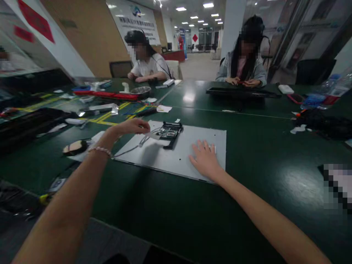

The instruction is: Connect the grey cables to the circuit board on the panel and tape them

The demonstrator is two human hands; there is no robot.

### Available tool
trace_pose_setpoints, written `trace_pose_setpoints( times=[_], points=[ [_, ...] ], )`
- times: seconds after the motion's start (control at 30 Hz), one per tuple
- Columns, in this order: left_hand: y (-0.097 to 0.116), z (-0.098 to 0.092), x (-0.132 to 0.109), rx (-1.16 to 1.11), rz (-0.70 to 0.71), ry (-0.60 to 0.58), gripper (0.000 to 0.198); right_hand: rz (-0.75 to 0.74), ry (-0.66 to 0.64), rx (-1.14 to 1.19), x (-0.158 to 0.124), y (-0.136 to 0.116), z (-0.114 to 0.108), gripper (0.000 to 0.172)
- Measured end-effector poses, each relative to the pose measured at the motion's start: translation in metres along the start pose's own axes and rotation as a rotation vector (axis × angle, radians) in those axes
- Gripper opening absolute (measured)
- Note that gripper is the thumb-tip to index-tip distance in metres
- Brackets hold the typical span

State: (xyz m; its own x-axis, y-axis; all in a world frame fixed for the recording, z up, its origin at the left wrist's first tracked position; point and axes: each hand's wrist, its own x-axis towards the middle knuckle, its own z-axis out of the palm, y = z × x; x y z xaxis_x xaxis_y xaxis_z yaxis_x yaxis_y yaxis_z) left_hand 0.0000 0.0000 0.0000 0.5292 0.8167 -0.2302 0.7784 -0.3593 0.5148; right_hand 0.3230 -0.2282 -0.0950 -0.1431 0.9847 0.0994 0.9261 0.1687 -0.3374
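A circuit board [168, 132] with black edge pieces lies toward the far side of a pale flat panel [189, 157], between the two hands. The left hand [132, 126] is just left of the board, its fingers curled above the panel; a thin pale sheet [153, 136] spans from the fingertips toward the board, and whether the fingers are clamped on it cannot be told. A grey cable [134, 147] runs from beside the board to the panel's left corner. The right hand [206, 161] lies palm down on the panel's right part, apart from the board, its fingers spread; a small white object [214, 149] shows beside them.

Dark green table [261, 146] stretches broadly beyond the panel's right edge and in front of its near edge. On the left, room is tighter, with a beige-and-black object [74, 147] near the panel's corner.

The glossy table reflects the ceiling lights [208, 5]. A metal bowl [140, 90] stands farther back, left of centre. Across the table sit two people, the right one behind a black flat panel [242, 93].
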Motion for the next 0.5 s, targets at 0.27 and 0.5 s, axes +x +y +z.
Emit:
trace_pose_setpoints(
  times=[0.27, 0.5],
  points=[
    [0.049, 0.047, 0.069, -0.288, -0.122, 0.538, 0.022, 0.013, 0.025, -0.011, -0.003, -0.002, -0.002, 0.058],
    [0.057, 0.090, 0.135, -0.143, -0.298, 0.825, 0.023, 0.005, 0.047, -0.019, 0.002, -0.002, 0.000, 0.059]
  ],
)
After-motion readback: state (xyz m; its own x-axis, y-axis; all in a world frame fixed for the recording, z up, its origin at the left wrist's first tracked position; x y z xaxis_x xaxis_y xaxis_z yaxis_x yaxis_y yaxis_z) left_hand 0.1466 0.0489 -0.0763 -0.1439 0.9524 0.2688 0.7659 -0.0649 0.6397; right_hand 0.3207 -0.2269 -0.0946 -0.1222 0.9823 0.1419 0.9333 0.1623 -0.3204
